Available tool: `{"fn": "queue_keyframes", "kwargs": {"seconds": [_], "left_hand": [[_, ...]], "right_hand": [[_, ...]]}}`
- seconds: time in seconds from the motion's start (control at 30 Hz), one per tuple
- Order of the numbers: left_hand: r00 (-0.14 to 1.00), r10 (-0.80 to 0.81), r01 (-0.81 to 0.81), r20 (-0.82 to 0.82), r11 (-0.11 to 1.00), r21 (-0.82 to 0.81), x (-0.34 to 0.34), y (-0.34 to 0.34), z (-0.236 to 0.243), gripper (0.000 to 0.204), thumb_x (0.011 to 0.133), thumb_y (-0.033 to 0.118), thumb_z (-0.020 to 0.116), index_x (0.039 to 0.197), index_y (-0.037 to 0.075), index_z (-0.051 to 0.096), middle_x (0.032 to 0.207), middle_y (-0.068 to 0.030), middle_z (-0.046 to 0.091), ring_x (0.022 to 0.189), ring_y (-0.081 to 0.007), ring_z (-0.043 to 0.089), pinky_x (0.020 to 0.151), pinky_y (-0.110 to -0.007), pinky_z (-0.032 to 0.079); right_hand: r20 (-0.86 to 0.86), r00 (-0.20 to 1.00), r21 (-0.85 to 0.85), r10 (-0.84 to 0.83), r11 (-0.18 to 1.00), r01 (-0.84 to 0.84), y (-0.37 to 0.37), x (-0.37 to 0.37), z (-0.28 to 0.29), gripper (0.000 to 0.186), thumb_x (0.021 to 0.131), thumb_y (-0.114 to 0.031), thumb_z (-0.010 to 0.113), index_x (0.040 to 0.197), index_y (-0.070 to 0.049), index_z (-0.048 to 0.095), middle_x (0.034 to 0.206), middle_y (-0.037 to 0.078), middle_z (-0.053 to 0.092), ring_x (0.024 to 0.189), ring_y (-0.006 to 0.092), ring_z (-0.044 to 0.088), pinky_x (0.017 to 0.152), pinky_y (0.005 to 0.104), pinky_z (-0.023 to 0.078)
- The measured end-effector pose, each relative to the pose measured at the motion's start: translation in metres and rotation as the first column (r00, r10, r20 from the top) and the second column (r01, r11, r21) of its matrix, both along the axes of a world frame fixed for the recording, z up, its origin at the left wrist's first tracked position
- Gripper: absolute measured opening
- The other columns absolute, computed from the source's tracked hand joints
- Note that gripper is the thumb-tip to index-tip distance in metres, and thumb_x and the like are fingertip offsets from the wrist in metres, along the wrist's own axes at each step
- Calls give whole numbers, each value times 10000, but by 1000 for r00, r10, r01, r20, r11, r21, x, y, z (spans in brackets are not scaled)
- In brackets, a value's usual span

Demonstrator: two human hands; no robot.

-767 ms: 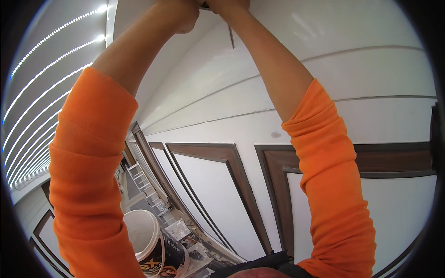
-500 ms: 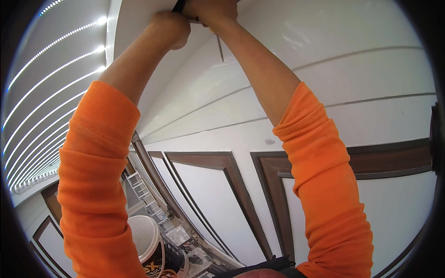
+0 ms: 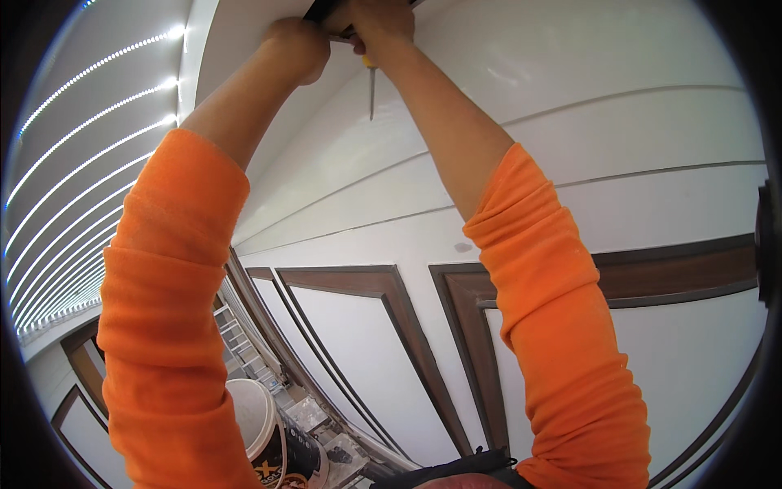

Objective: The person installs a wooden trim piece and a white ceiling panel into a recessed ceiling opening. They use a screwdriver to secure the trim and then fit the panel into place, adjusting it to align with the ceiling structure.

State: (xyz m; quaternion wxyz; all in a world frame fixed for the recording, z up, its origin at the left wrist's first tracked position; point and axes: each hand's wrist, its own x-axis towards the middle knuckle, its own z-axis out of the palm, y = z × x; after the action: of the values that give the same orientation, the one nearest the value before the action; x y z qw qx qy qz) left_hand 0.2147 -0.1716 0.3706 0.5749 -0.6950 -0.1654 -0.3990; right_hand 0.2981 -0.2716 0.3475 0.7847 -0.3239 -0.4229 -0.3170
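Both my arms reach up, in orange sleeves, to a dark opening (image 3: 328, 10) in the white ceiling edge at the top of the view. My left hand (image 3: 297, 49) is curled against the left side of this opening; its fingertips are hidden, and what they grip cannot be made out. Just to the right, my right hand (image 3: 383, 23) is closed high up by the opening. A screwdriver (image 3: 372, 90) with a yellow handle end sticks out below that hand, its thin shaft pointing down. The upper part of its handle is covered by my fingers.
Rows of lit strips (image 3: 90, 90) line the ceiling at left. A white wall (image 3: 570, 179) with brown-framed panels (image 3: 391, 281) fills the right. Low down stand a bucket (image 3: 257, 411) with a pale rim and a ladder (image 3: 236, 334) behind it.
The screwdriver's shaft has swung to the left and shows more of its length and yellow handle end. My right forearm has shifted slightly left; both hands stay at the opening.
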Motion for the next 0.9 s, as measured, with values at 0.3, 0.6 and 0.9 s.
{"fn": "queue_keyframes", "kwargs": {"seconds": [0.3,0.6,0.9], "left_hand": [[991,-122,123,59,992,-15,11,19,13,160,786,-51,626,895,0,732,961,-183,747,893,-344,737,771,-420,599],[980,-186,166,74,963,212,-8,23,-23,143,863,29,637,949,7,748,993,-144,758,875,-278,752,736,-404,600],[995,104,-103,1,994,-42,7,-21,-4,208,869,36,622,1022,90,753,1017,-86,766,949,-266,746,781,-376,600]], "right_hand": [[153,986,14,-71,997,70,-6,15,-7,349,970,-247,617,796,52,663,594,138,610,460,232,545,454,394,425],[63,992,-45,-112,992,115,-13,-1,-16,333,960,-293,648,816,6,675,607,114,600,465,208,526,441,383,407],[-26,940,-86,341,936,-342,21,8,-6,231,831,-168,688,906,47,652,728,140,657,523,222,610,469,363,486]]}}
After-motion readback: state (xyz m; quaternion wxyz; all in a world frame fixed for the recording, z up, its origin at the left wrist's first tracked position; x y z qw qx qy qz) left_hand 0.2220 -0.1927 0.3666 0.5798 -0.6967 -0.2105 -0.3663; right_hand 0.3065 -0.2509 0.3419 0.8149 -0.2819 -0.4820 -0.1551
